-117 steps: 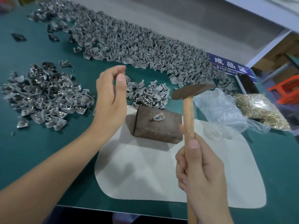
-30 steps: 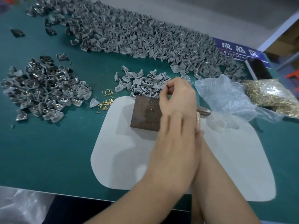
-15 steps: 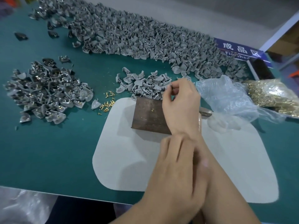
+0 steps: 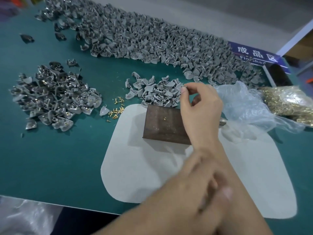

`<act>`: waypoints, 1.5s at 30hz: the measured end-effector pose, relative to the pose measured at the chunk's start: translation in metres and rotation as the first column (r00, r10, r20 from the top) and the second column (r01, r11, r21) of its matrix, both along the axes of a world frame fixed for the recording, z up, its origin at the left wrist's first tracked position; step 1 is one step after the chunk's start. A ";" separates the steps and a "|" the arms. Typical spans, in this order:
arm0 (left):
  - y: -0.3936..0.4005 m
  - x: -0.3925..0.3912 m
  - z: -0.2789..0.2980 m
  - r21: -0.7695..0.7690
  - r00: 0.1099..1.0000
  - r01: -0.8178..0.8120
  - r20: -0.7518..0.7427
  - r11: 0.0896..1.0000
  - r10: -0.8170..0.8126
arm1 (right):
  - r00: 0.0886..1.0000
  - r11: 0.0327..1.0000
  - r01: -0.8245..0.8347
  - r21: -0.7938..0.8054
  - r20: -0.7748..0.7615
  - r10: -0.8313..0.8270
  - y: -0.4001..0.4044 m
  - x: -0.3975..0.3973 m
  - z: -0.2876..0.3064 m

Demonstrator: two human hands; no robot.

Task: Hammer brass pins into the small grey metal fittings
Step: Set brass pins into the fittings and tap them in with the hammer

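My right hand (image 4: 200, 107) reaches over the rusty steel block (image 4: 162, 126) to the small pile of grey fittings (image 4: 155, 93). Its thumb and forefinger pinch a fitting at the pile's right edge, and little of that fitting shows. One brass pin (image 4: 165, 118) stands on the block's top. My left hand (image 4: 201, 194) is blurred, fingers relaxed and holding nothing, lying across my right forearm near the table's front. The hammer head (image 4: 222, 123) peeks out behind my right wrist; its handle is hidden under my arm. Loose brass pins (image 4: 116, 111) lie left of the block.
The block sits on a white mat (image 4: 135, 167) on the green table. A heap of pinned fittings (image 4: 54, 97) lies at the left, and a long bank of grey fittings (image 4: 152, 41) along the back. At the right are a clear plastic bag (image 4: 245, 106) and a bag of brass pins (image 4: 288, 102).
My left hand has drawn back along my right forearm toward the table's front. My right hand stays at the small fitting pile, fingertips closing in a pinch. The hammer was laid down earlier.
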State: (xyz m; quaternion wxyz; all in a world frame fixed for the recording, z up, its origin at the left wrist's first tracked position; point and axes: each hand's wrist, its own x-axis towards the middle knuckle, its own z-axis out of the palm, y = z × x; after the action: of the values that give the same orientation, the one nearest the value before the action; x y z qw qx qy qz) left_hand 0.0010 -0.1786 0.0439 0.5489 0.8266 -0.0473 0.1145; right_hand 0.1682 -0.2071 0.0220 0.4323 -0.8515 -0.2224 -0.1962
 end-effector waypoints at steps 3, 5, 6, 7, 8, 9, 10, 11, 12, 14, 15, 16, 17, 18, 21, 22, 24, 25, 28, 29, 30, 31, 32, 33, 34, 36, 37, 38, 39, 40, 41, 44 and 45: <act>0.046 0.028 0.008 0.033 0.955 -0.224 0.205 0.974 0.213 | 0.988 0.984 -0.091 0.153 -0.114 0.109 0.000 -0.003 0.005; 0.079 0.051 0.008 0.154 0.937 -0.326 0.187 0.933 0.296 | 0.973 0.965 -0.133 0.226 -0.153 0.170 0.001 -0.007 0.009; 0.095 0.062 0.009 0.217 0.940 -0.332 0.154 0.918 0.304 | 0.966 0.955 -0.150 0.254 -0.166 0.196 0.002 -0.009 0.011; 0.107 0.072 0.010 0.268 0.949 -0.311 0.135 0.912 0.284 | 0.954 0.944 -0.168 0.285 -0.194 0.229 0.002 -0.009 0.012; 0.117 0.080 0.012 0.305 0.958 -0.280 0.147 0.910 0.245 | 0.934 0.930 -0.185 0.318 -0.237 0.267 0.001 -0.008 0.014; 0.126 0.087 0.014 0.330 0.962 -0.254 0.183 0.909 0.203 | 0.906 0.915 -0.198 0.352 -0.291 0.308 0.001 -0.008 0.016; 0.132 0.093 0.014 0.337 0.962 -0.230 0.219 0.913 0.161 | 0.872 0.899 -0.203 0.388 -0.346 0.346 0.000 -0.006 0.017; 0.136 0.096 0.014 0.331 0.961 -0.210 0.245 0.920 0.131 | 0.837 0.884 -0.199 0.422 -0.395 0.378 -0.001 -0.006 0.017; 0.139 0.099 0.012 0.324 0.959 -0.194 0.262 0.926 0.109 | 0.807 0.873 -0.188 0.451 -0.436 0.399 -0.002 -0.005 0.017; 0.141 0.102 0.006 0.319 0.956 -0.178 0.280 0.931 0.087 | 0.775 0.871 -0.183 0.456 -0.477 0.413 -0.006 -0.003 0.018; 0.141 0.102 0.002 0.303 0.951 -0.189 0.292 0.934 0.098 | 0.778 0.879 -0.209 0.429 -0.472 0.415 -0.008 -0.002 0.018; 0.141 0.102 -0.004 0.259 0.945 -0.212 0.301 0.942 0.130 | 0.790 0.890 -0.252 0.380 -0.450 0.416 -0.011 0.000 0.019; 0.143 0.101 -0.009 0.193 0.939 -0.239 0.296 0.952 0.175 | 0.807 0.900 -0.304 0.312 -0.418 0.417 -0.015 0.003 0.020; 0.144 0.101 -0.014 0.125 0.937 -0.256 0.276 0.959 0.214 | 0.822 0.906 -0.352 0.235 -0.385 0.419 -0.018 0.005 0.021; 0.146 0.100 -0.022 -0.024 0.956 -0.203 0.211 0.979 0.204 | 0.786 0.866 -0.497 0.054 -0.395 0.476 -0.023 0.006 0.021; 0.147 0.100 -0.024 -0.067 0.961 -0.178 0.200 0.982 0.188 | 0.764 0.843 -0.538 -0.007 -0.426 0.484 -0.024 0.005 0.019; 0.150 0.099 -0.024 -0.142 0.963 -0.173 0.185 0.975 0.197 | 0.774 0.808 -0.567 -0.157 -0.436 0.459 -0.025 0.003 0.015; 0.151 0.099 -0.024 -0.203 0.966 -0.167 0.162 0.965 0.201 | 0.785 0.795 -0.570 -0.207 -0.421 0.454 -0.025 0.004 0.013; 0.151 0.098 -0.026 -0.448 0.987 -0.088 0.083 0.890 0.139 | 0.785 0.785 -0.580 -0.219 -0.406 0.468 -0.025 0.006 0.012; 0.151 0.098 -0.027 -0.497 0.991 -0.068 0.067 0.865 0.117 | 0.784 0.786 -0.583 -0.206 -0.398 0.477 -0.025 0.006 0.011; 0.151 0.098 -0.029 -0.529 0.993 -0.056 0.056 0.847 0.101 | 0.788 0.793 -0.579 -0.188 -0.381 0.485 -0.024 0.006 0.010; 0.151 0.099 -0.031 -0.545 0.994 -0.054 0.048 0.836 0.096 | 0.795 0.811 -0.565 -0.151 -0.361 0.487 -0.023 0.006 0.008; 0.150 0.099 -0.033 -0.553 0.994 -0.062 0.036 0.831 0.099 | 0.804 0.837 -0.540 -0.089 -0.350 0.481 -0.022 0.005 0.007; 0.149 0.100 -0.035 -0.556 0.994 -0.074 0.023 0.828 0.104 | 0.816 0.864 -0.503 -0.017 -0.339 0.469 -0.020 0.005 0.006; 0.148 0.100 -0.037 -0.565 0.995 -0.080 0.011 0.821 0.104 | 0.833 0.885 -0.463 0.046 -0.318 0.453 -0.018 0.004 0.005; 0.146 0.101 -0.042 -0.604 0.997 -0.061 0.000 0.794 0.077 | 0.869 0.908 -0.401 0.122 -0.263 0.419 -0.014 0.002 0.002; 0.146 0.101 -0.043 -0.626 0.998 -0.047 -0.001 0.778 0.059 | 0.878 0.913 -0.380 0.151 -0.253 0.407 -0.012 0.001 0.000; 0.145 0.101 -0.044 -0.640 0.999 -0.043 -0.006 0.767 0.051 | 0.880 0.914 -0.364 0.180 -0.254 0.401 -0.010 0.000 -0.001; 0.146 0.101 -0.044 -0.644 0.999 -0.050 -0.015 0.763 0.052 | 0.881 0.912 -0.354 0.206 -0.253 0.399 -0.009 -0.001 -0.002; 0.146 0.102 -0.043 -0.646 0.998 -0.058 -0.025 0.761 0.055 | 0.881 0.908 -0.348 0.231 -0.250 0.401 -0.008 -0.001 -0.003; 0.146 0.102 -0.043 -0.653 0.998 -0.060 -0.032 0.755 0.052 | 0.881 0.903 -0.344 0.256 -0.244 0.405 -0.008 -0.001 -0.003; 0.145 0.103 -0.043 -0.703 0.998 -0.058 -0.058 0.709 0.024 | 0.883 0.895 -0.333 0.296 -0.235 0.406 -0.009 0.002 -0.004; 0.144 0.103 -0.043 -0.706 0.997 -0.070 -0.069 0.704 0.030 | 0.888 0.900 -0.332 0.281 -0.229 0.399 -0.009 0.003 -0.004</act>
State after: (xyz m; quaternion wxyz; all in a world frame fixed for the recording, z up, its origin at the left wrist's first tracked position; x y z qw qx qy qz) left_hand 0.1043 -0.0342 0.0010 0.8217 0.5566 0.0369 0.1170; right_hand 0.1714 -0.2161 0.0177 0.5861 -0.7560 -0.2914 -0.0125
